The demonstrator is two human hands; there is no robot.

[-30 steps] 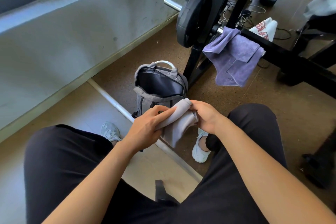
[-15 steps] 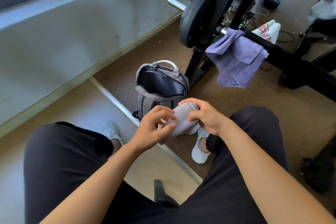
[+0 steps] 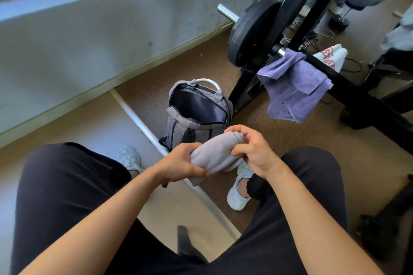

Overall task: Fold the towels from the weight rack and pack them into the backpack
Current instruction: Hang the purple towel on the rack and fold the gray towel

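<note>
the left hand [image 3: 178,163] is gripping one end of a grey towel [image 3: 214,154], its fingers curled tight around the bunched cloth, while the right hand [image 3: 252,152] is pinching the other end between thumb and fingertips — both hands are closed on the same rolled-up bundle. the towel is hanging in the air between the person's knees, just in front of the backpack [image 3: 196,116], not touching it. the backpack is standing upright on the brown floor [image 3: 174,73] with its top unzipped and gaping, dark lining showing. just beside it, to the right, the black weight rack [image 3: 348,82] is carrying a purple towel [image 3: 292,87] draped over its bar — a white towel with red print [image 3: 330,56] is showing just behind it. a black weight plate [image 3: 250,33] is sitting on the bar's end.
</note>
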